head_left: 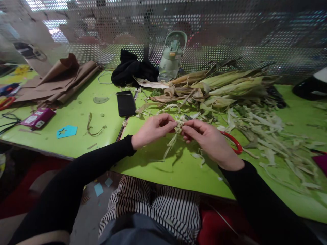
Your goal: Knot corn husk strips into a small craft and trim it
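Observation:
Between my two hands is a small braided piece of pale corn husk (179,126), with loose strips hanging below it over the green table. My left hand (156,129) pinches its left side between thumb and fingers. From the right, my right hand (205,137) pinches the same piece, fingers curled in. Scissors with a red handle (236,142) lie partly hidden behind my right hand. Torn husk strips (276,136) spread over the table to the right, and whole corn husks (224,86) are heaped behind my hands.
A black phone (126,103) lies left of the husks, near a black cloth (133,69) and a pale green bottle (172,56). Farther left are brown paper (63,80), a purple box (38,118) and a blue tag (66,131). A perforated metal screen (217,37) stands behind the table.

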### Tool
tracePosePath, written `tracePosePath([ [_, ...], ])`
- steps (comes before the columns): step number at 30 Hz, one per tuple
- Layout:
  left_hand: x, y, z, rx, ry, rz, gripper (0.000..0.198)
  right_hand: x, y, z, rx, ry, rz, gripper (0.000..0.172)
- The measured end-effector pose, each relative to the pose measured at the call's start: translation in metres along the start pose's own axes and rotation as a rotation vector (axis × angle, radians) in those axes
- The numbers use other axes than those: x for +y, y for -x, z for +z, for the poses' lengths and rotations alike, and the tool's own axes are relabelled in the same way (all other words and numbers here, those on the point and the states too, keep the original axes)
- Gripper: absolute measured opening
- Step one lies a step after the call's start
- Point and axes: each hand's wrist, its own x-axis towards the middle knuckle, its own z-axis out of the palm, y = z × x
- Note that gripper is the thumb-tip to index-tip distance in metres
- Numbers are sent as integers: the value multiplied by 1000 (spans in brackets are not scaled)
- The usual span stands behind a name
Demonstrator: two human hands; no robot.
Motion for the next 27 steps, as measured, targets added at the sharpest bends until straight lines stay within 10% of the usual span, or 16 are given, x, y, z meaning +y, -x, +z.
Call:
tracePosePath([
  [27, 6, 10, -9, -182, -24, -16, 22, -9, 21, 2, 27, 216, -73, 38],
])
